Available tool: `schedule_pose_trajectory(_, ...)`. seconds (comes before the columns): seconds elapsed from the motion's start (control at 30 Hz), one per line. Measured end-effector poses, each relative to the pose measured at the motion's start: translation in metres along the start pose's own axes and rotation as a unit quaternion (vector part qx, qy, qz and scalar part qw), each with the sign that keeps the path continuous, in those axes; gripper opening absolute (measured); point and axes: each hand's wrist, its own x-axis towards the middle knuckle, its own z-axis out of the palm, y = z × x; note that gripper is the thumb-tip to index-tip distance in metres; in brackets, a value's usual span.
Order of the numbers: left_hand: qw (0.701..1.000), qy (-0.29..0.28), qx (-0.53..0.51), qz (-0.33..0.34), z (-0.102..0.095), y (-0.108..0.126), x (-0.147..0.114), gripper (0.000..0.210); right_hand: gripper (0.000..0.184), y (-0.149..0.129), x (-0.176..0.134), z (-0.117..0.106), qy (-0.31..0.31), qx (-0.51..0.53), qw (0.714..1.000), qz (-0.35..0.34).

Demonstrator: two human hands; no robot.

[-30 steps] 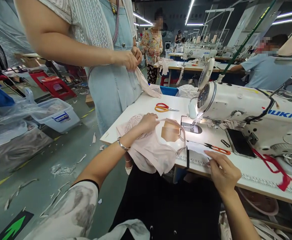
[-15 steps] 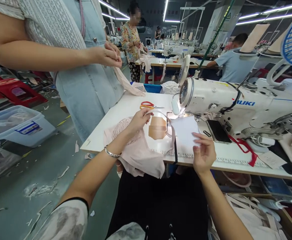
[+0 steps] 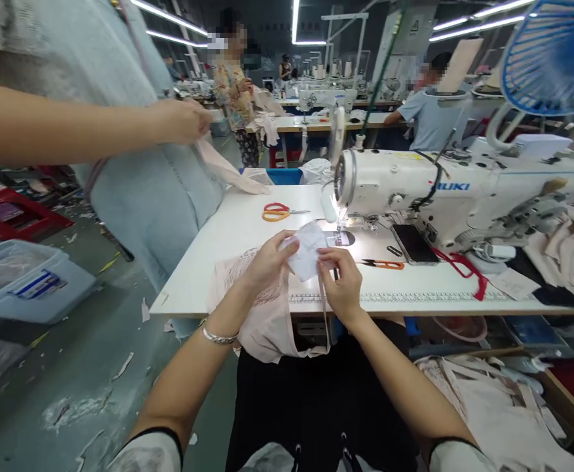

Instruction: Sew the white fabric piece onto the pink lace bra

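My left hand [image 3: 271, 257] is closed, its thumb and fingers pinching a small white sheet [image 3: 307, 252]; whether it is paper or cloth I cannot tell. My right hand [image 3: 342, 283] is also closed, fingertips at the sheet's right edge, with a thin pale pink strap [image 3: 325, 314] running down from them. That strap belongs to a pale pink garment [image 3: 262, 334] with a lace part, draped over the table's front edge under my left forearm. Just behind the sheet is the lit needle area of a white sewing machine [image 3: 390, 180].
Orange-and-red scissors [image 3: 277, 212] lie behind my left hand. Orange snips [image 3: 384, 264] and a phone [image 3: 415, 244] lie right of my hands. A co-worker's arm [image 3: 120, 131] holds pink cloth at the table's left. A blue fan [image 3: 555, 59] stands at the upper right.
The white sheet has been lifted off the table into my hands, uncovering the snips. My right hand has moved left and closed. The strap's raised loop has dropped. The view has shifted slightly.
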Motion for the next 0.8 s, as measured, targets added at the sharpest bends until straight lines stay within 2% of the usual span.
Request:
schedule_pose_trajectory(0.1, 0.995, 0.078, 0.062, 0.011, 0.001, -0.002, -0.005, 0.057, 0.004, 0.001, -0.007, 0.0, -0.02, 0.019, 0.999, 0.016)
schedule_pose_trajectory(0.17, 0.992, 0.085, 0.093, 0.008, 0.002, -0.001, -0.007, 0.05, 0.013, 0.001, -0.009, -0.002, 0.013, 0.015, 0.998, 0.063)
schedule_pose_trajectory(0.23, 0.989, 0.046, 0.142, 0.005, 0.005, 0.001, -0.01, 0.044, 0.034, -0.001, -0.007, -0.007, 0.046, 0.036, 0.99, 0.128)
schedule_pose_trajectory(0.27, 0.985, 0.016, 0.173, 0.007, 0.007, 0.003, -0.013, 0.04, 0.043, -0.002, -0.006, -0.011, 0.031, 0.067, 0.983, 0.166)
schedule_pose_trajectory(0.3, 0.979, -0.012, 0.201, 0.012, 0.009, 0.006, -0.016, 0.037, 0.048, -0.003, -0.004, -0.016, -0.011, 0.109, 0.972, 0.21)
schedule_pose_trajectory(0.33, 0.974, -0.038, 0.221, 0.019, 0.012, 0.008, -0.019, 0.035, 0.05, -0.005, -0.003, -0.021, -0.07, 0.156, 0.951, 0.256)
schedule_pose_trajectory(0.4, 0.968, -0.086, 0.234, 0.016, 0.016, 0.013, -0.026, 0.033, 0.052, -0.009, -0.003, -0.03, -0.186, 0.241, 0.888, 0.345)
schedule_pose_trajectory(0.47, 0.966, -0.132, 0.224, -0.017, 0.017, 0.015, -0.032, 0.036, 0.051, -0.012, -0.007, -0.038, -0.235, 0.295, 0.832, 0.407)
schedule_pose_trajectory(0.5, 0.963, -0.152, 0.218, -0.042, 0.016, 0.016, -0.035, 0.038, 0.051, -0.013, -0.01, -0.041, -0.239, 0.31, 0.817, 0.422)
schedule_pose_trajectory(0.57, 0.957, -0.178, 0.21, -0.091, 0.013, 0.016, -0.037, 0.042, 0.049, -0.015, -0.017, -0.045, -0.24, 0.315, 0.811, 0.43)
schedule_pose_trajectory(0.67, 0.951, -0.186, 0.204, -0.14, 0.008, 0.013, -0.037, 0.037, 0.046, -0.016, -0.022, -0.05, -0.228, 0.297, 0.819, 0.435)
schedule_pose_trajectory(0.8, 0.961, -0.17, 0.174, -0.135, 0.008, 0.008, -0.032, 0.036, 0.046, -0.013, -0.02, -0.053, -0.207, 0.318, 0.805, 0.457)
